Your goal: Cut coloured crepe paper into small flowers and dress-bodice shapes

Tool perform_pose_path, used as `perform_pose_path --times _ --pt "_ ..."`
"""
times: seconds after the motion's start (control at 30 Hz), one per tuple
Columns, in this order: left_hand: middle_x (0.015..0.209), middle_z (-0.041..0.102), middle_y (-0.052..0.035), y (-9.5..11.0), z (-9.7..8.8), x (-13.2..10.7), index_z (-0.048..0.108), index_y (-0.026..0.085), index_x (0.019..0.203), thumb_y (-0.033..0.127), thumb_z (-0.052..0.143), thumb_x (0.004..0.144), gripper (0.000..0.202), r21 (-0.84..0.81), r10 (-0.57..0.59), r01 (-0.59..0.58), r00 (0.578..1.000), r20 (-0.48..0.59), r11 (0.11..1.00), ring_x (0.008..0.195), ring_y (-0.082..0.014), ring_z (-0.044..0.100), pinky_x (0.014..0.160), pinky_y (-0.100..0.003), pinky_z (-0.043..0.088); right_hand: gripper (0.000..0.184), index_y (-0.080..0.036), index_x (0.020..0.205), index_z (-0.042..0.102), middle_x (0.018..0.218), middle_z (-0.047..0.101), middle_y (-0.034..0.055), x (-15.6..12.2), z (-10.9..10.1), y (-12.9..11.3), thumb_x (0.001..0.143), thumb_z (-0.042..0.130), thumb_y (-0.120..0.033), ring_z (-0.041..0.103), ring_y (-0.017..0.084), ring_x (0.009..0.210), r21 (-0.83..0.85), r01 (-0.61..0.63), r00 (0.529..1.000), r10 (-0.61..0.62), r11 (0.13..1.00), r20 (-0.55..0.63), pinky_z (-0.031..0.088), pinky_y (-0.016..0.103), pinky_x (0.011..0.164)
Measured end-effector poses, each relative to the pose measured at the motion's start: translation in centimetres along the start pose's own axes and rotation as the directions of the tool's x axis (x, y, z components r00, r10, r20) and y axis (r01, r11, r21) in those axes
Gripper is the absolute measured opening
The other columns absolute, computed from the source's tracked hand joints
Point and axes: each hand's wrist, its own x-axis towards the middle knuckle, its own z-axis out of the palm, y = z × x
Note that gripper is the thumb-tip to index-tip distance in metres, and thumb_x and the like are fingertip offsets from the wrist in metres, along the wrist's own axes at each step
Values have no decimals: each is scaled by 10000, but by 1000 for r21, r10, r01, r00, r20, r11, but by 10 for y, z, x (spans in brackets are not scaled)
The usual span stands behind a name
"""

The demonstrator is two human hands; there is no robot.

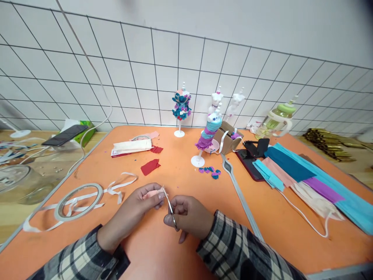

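Note:
Between thumb and fingers, my left hand [147,200] pinches a small pale pink piece of fabric [152,193], partly hidden by the fingers. My right hand [189,216] is closed round the handles of small metal scissors [170,206]. Their blades point up and left, with the tips at the edge of the pink piece; I cannot tell whether they are cutting into it. Beyond my hands lie a red fabric scrap [150,167] and several purple and teal fabric bits [214,172]. A small dress form [208,134] wrapped in blue and purple stands behind them.
On the left are a tape roll [60,210] and curled white ribbon [116,190]. Another dress form [181,107] with teal and purple trim stands at the back. To the right lie a phone [247,165], folded coloured fabrics [300,167], a cardboard box [229,140] and a green-lidded bottle [276,120].

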Motion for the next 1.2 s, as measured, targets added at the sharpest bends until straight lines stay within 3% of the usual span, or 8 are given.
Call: perform_pose_path --times 0.2,0.43,0.7,1.07,1.13,1.2 --pt "724 572 4 2 1 -1 661 183 815 463 698 828 283 -70 41 -41 999 3 997 685 -150 482 654 -264 382 358 -175 832 534 581 468 -74 0 0 -2 644 761 -378 492 89 548 -1 5 1000 -5 1000 -18 510 196 388" --pt "699 564 5 6 4 -1 634 180 766 433 681 836 266 -6 54 -54 998 -30 999 643 -148 454 619 -268 369 464 -178 893 540 640 545 -76 -2 0 2 652 793 -482 480 50 406 21 -17 996 15 1000 83 528 244 420" --pt "658 576 19 11 7 -4 612 194 772 437 674 843 261 29 55 -55 998 -7 998 624 -147 464 606 -263 357 568 -179 900 531 590 532 -83 -2 -3 1 641 782 -618 484 56 409 38 -23 995 19 999 95 528 239 436" --pt "650 576 28 10 8 -3 620 186 770 367 705 824 207 -32 62 -64 996 -65 997 615 -131 482 595 -249 363 449 -179 869 530 577 523 -87 -2 -4 1 680 774 -506 470 52 431 -9 12 999 -12 1000 52 526 234 444" --pt "643 574 38 11 10 -5 630 195 839 369 727 808 201 -55 48 -53 995 -87 997 610 -130 488 596 -249 365 458 -181 864 530 575 518 -88 -2 -3 0 663 782 -507 470 52 440 -13 -4 999 4 1000 52 524 229 450" --pt "644 572 56 13 11 -7 631 229 1042 366 740 806 294 -103 31 -41 995 -97 994 609 -131 495 603 -247 370 473 -181 854 531 579 516 -86 -3 -2 -2 648 788 -520 471 54 456 -13 -8 998 9 1000 56 521 226 456"
